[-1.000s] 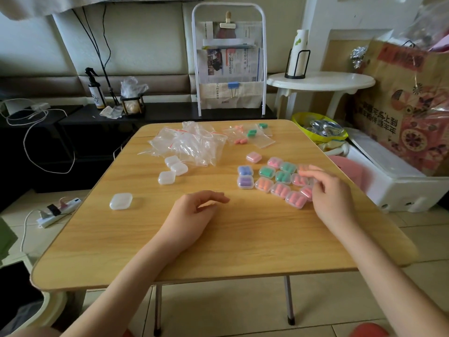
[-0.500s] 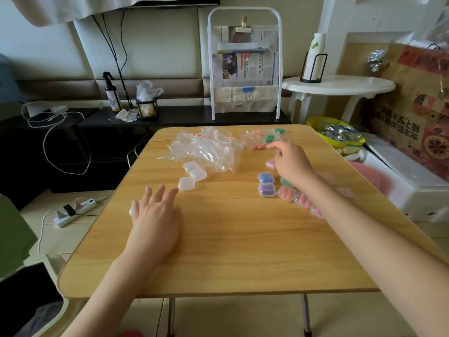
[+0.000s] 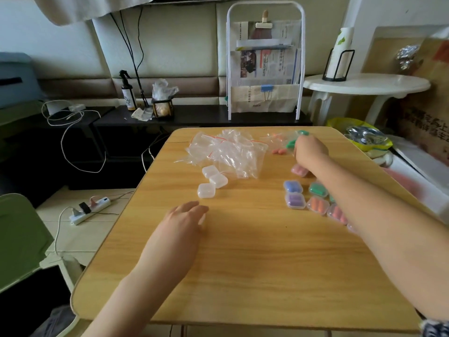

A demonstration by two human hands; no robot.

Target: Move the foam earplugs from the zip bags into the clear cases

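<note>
At the far right of the wooden table (image 3: 243, 259), my right hand (image 3: 309, 152) reaches onto a zip bag (image 3: 283, 138) holding green earplugs (image 3: 290, 143), its fingers curled down on the bag. My left hand (image 3: 184, 217) rests near the table's left side, fingers bent over a clear case (image 3: 201, 218) that barely shows. Three empty clear cases (image 3: 212, 181) lie beside a heap of empty zip bags (image 3: 230, 152). Under my right forearm sit several filled cases: blue (image 3: 292, 186), purple (image 3: 295, 200), green (image 3: 318, 189), orange (image 3: 317, 206), pink (image 3: 298, 170).
Loose pinkish earplugs (image 3: 279, 151) lie by the bag. Behind the table stands a white magazine rack (image 3: 264, 64). A round white side table (image 3: 364, 83) and a yellow bowl (image 3: 359, 135) are at the right. A power strip (image 3: 90, 210) lies on the floor left.
My right hand left the filled cases and reached forward to the bag of green earplugs. My left hand moved left onto the lone clear case, then drew back toward the middle.
</note>
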